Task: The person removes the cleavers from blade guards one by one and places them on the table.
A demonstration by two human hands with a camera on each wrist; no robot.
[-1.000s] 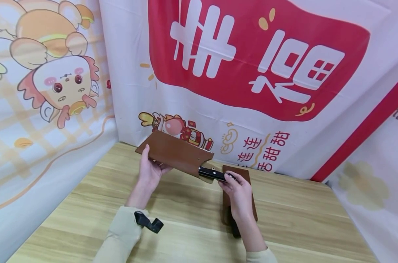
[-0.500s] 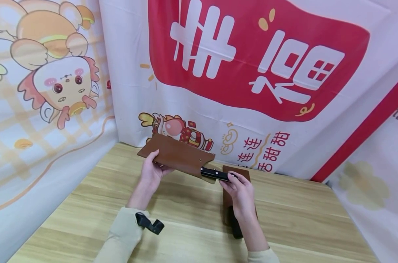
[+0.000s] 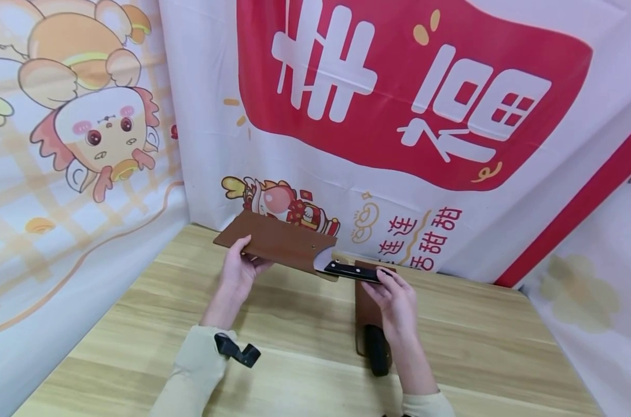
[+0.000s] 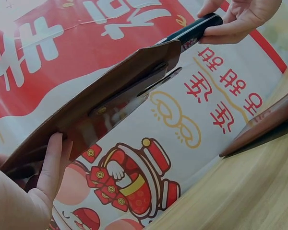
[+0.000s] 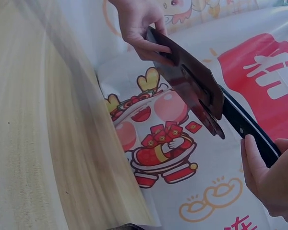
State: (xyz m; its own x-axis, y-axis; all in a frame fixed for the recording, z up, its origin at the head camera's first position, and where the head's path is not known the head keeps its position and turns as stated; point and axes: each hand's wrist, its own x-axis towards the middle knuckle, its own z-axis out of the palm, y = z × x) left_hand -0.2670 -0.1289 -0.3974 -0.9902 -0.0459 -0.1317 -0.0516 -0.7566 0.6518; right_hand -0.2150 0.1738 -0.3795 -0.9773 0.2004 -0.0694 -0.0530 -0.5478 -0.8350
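My left hand (image 3: 241,270) grips a brown leather-look sheath (image 3: 274,240) near its left end, thumb on the face turned to me. The sheath is held tilted above the table. Inside it sits a cleaver (image 3: 323,258), with only a strip of pale blade showing at the sheath's mouth. My right hand (image 3: 396,298) pinches the end of the cleaver's black riveted handle (image 3: 354,270). From the left wrist view, the back of the sheath (image 4: 120,96) shows a strap with a stud, and the handle (image 4: 197,29) points up to the right hand.
On the wooden table (image 3: 477,341), partly behind my right hand, lies a second brown sheath (image 3: 366,307) with a black handle (image 3: 377,350). Printed cloth (image 3: 206,145) hangs along the table's back and sides. A black strap mount (image 3: 237,350) sits on my left wrist.
The right hand has moved right with the handle, drawing the cleaver a little way from the sheath, so a strip of blade now shows. The left hand keeps hold of the sheath.
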